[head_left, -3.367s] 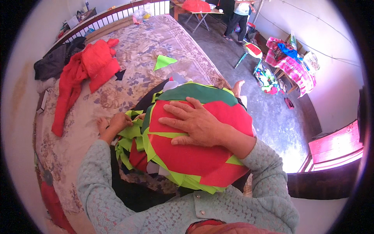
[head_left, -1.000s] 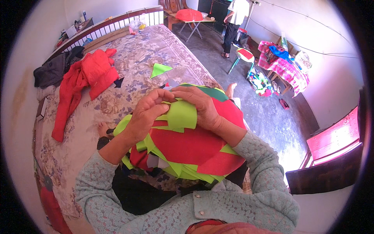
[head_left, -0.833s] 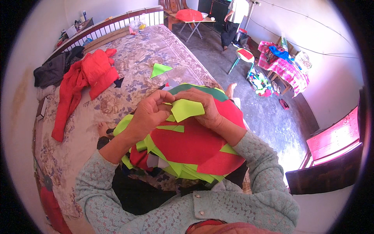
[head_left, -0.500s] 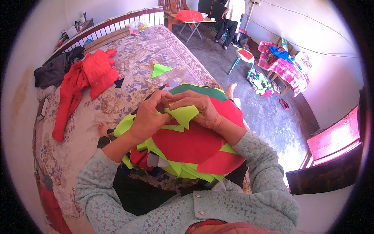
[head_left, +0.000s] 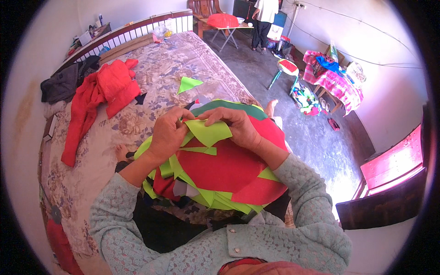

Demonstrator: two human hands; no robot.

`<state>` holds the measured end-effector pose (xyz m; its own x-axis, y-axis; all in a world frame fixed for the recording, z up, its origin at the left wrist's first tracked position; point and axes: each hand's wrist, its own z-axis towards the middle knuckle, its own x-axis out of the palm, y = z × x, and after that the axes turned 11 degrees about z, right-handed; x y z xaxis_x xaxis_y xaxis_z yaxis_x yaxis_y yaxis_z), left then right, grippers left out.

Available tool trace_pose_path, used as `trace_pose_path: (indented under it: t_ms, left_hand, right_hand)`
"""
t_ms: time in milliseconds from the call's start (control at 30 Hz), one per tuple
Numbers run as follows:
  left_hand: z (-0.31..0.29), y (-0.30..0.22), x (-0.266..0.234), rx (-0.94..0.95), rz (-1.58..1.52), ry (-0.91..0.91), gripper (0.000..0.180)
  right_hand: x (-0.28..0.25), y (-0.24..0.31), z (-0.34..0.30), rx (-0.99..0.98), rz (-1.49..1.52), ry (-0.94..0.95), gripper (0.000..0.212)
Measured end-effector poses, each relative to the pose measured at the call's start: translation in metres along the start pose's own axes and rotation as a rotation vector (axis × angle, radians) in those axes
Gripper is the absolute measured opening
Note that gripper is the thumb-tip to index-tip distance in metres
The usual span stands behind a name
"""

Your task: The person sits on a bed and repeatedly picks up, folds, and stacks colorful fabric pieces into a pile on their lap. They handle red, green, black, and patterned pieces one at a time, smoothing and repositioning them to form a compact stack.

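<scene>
Both my hands pinch one yellow-green fabric piece (head_left: 210,133) along its upper edge, above a heap on my lap. My left hand (head_left: 168,133) grips its left end, with thumb and fingertips pressed together. At its upper right, my right hand (head_left: 237,126) holds it the same way, and the piece hangs down between them. Under my hands lies a large red cloth (head_left: 215,169), with a dark green cloth (head_left: 238,107) at its far edge. Several yellow-green scraps (head_left: 222,201) stick out around the near side. A loose lime triangle of cloth (head_left: 188,84) rests on the bed beyond.
I sit on a bed with a floral sheet (head_left: 156,87). A red jacket (head_left: 103,91) lies to the left. On the floor side stand a stool (head_left: 288,67), a folding table (head_left: 227,28) with a red cover and a cloth-covered bench (head_left: 332,82). Another person (head_left: 265,23) stands at the back.
My hands have moved slightly apart, and the fabric piece is spread wider and flatter between them. The person at the back has shifted left and stands more upright.
</scene>
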<state>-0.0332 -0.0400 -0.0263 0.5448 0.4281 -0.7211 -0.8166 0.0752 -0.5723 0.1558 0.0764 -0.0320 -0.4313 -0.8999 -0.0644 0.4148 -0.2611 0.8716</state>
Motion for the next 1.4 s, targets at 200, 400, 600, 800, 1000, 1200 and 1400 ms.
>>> trace_pose_path:
  t_ms: [200, 400, 600, 800, 1000, 1200, 1400]
  left_hand:
    - [0.001, 0.001, 0.001, -0.254, -0.579, 0.228, 0.015]
    - [0.002, 0.007, 0.005, 0.018, -0.375, 0.052, 0.014]
    - [-0.001, -0.001, -0.001, 0.024, -0.01, 0.041, 0.029]
    - [-0.008, -0.005, -0.006, 0.066, 0.112, 0.028, 0.026]
    - [-0.01, 0.006, -0.012, 0.215, 0.226, -0.075, 0.021]
    - [-0.011, 0.004, -0.015, 0.078, 0.043, -0.057, 0.019]
    - [-0.006, 0.012, -0.019, 0.019, -0.083, -0.071, 0.012]
  right_hand:
    - [-0.002, -0.006, 0.001, -0.051, 0.102, 0.028, 0.012]
    - [-0.002, -0.009, 0.001, -0.077, 0.088, 0.038, 0.011]
    - [0.0, -0.006, 0.0, -0.099, -0.11, 0.059, 0.015]
    - [0.001, 0.002, -0.008, -0.094, -0.243, 0.108, 0.021]
    - [0.005, 0.014, -0.015, -0.171, -0.383, 0.127, 0.029]
    - [0.012, 0.043, -0.014, -0.255, -0.491, -0.001, 0.029]
    - [0.008, 0.07, -0.007, -0.337, -0.498, -0.174, 0.017]
